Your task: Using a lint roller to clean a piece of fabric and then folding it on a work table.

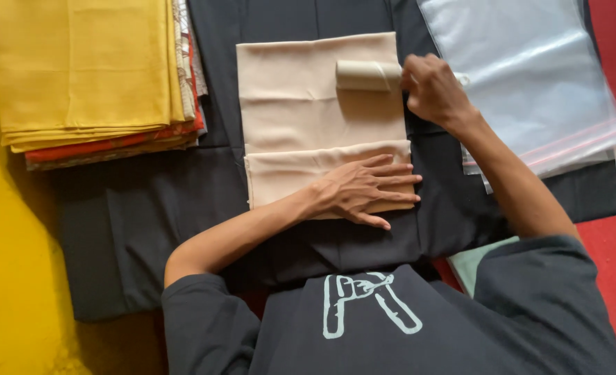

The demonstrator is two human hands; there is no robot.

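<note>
A dark grey cloth (148,229) is spread as the work surface, with a stack of yellow and orange fabrics (86,76) at its far left and clear zip bags (530,76) at the right. The folded beige fabric (301,104) lies in the middle. Its near fold is pressed flat by the open left hand (363,191). A rolled corner, seemingly, is pinched by the closed right hand (433,87). If the pressing eased, the fold could slide and spring open.

The person wears a dark charcoal short-sleeved T-shirt (391,326) with a pale mint outlined graphic (363,302) printed on the chest. Both sleeves end above the elbows, leaving the forearms bare. No rings, watch or bracelets show.
</note>
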